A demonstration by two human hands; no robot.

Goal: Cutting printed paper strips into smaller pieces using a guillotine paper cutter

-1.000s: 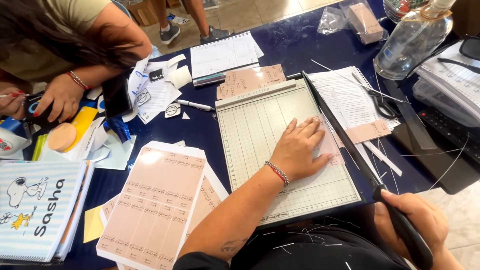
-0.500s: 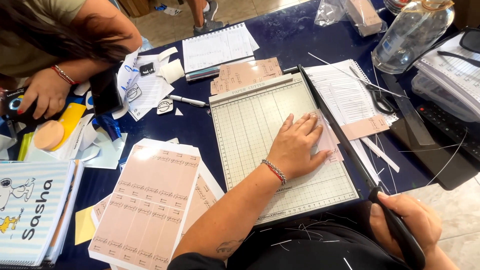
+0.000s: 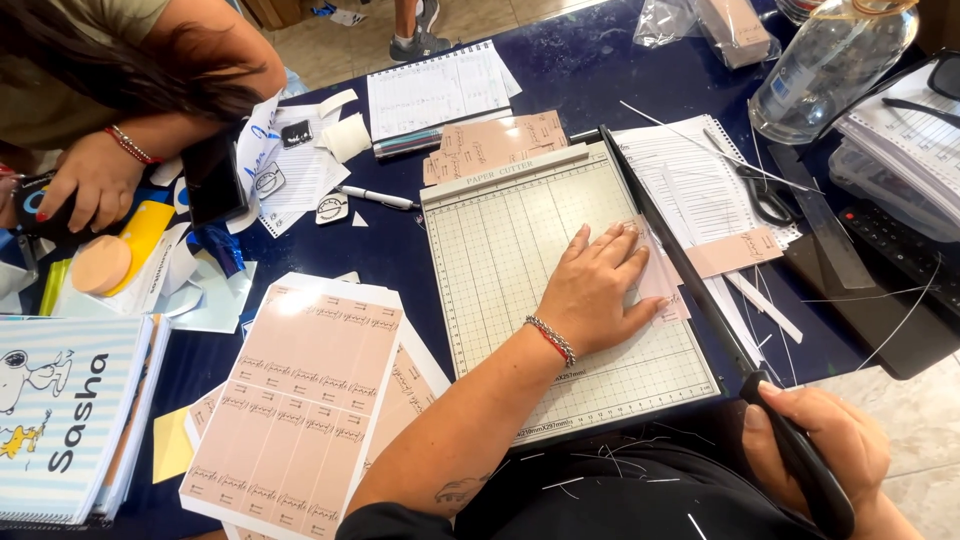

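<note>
Paper-trimming work is sitting partway through, judging by what is lying about. The left hand (image 3: 592,292) is pressing flat, fingers spread, on a pink sheet (image 3: 655,283) at the right edge of the paper cutter (image 3: 510,250), while the right hand (image 3: 815,440), at five o'clock from it, is clenching around the black handle of the cutter blade arm (image 3: 690,290), which is lying low along that edge. Whether the blade is fully down, I cannot tell.

Done, as far as it shows: a cut pink strip (image 3: 733,251) is resting at three o'clock from the cutter, with thin white offcuts (image 3: 765,308) beside it, and more pink pieces (image 3: 495,143) are lying at twelve o'clock by the cutter's top edge. Left to do, it seems: a stack of uncut pink label sheets (image 3: 300,400) is waiting at eight o'clock on the dark blue tabletop (image 3: 395,250).

As for containers, a clear plastic bottle (image 3: 825,70) is standing at one o'clock; its contents are hard to make out. A clear bag (image 3: 670,20) at twelve o'clock is holding something indistinct.

Another person's hand (image 3: 95,180) is resting at ten o'clock among paper scraps, near a striped notebook (image 3: 65,420).
</note>
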